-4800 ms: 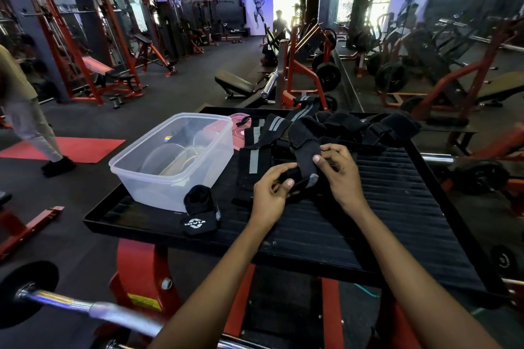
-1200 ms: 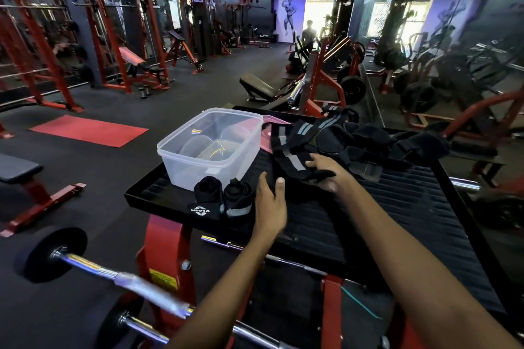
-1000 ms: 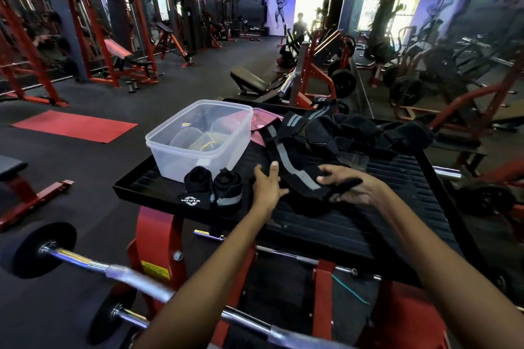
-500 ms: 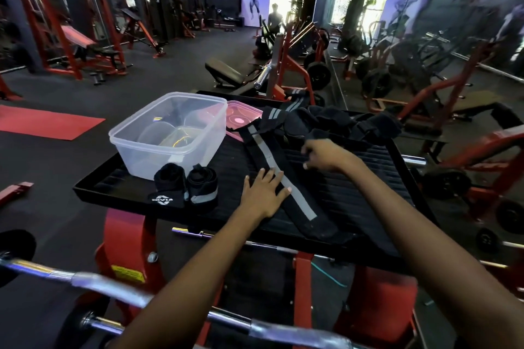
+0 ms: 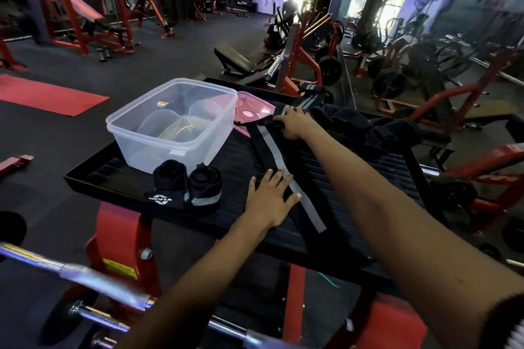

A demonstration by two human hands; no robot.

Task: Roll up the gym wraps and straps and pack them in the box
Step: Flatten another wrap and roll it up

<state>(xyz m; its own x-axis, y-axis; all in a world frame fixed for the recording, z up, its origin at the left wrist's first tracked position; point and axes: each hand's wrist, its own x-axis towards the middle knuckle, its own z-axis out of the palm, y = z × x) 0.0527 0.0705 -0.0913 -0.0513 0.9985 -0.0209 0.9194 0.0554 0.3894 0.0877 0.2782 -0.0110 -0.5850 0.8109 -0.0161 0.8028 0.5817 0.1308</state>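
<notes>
A long black wrap with a grey stripe (image 5: 279, 163) lies stretched flat across the black ribbed platform (image 5: 354, 176). My left hand (image 5: 269, 198) presses flat on its near part, fingers spread. My right hand (image 5: 293, 122) rests on its far end, fingers curled on the fabric. Two rolled black wraps (image 5: 185, 185) stand in front of the clear plastic box (image 5: 173, 122), which holds no wraps. A heap of loose black wraps and straps (image 5: 368, 126) lies at the platform's far right.
A pink lid (image 5: 252, 109) lies behind the box. A barbell (image 5: 85, 278) crosses below the platform at the lower left. Red gym machines and benches fill the room around, with a mirror wall on the right. A person stands far off by the bright doorway.
My right hand has pulled a wrap out of the heap and spread it lengthwise over the platform, then slid to its far end. My left hand came down flat on its near part.
</notes>
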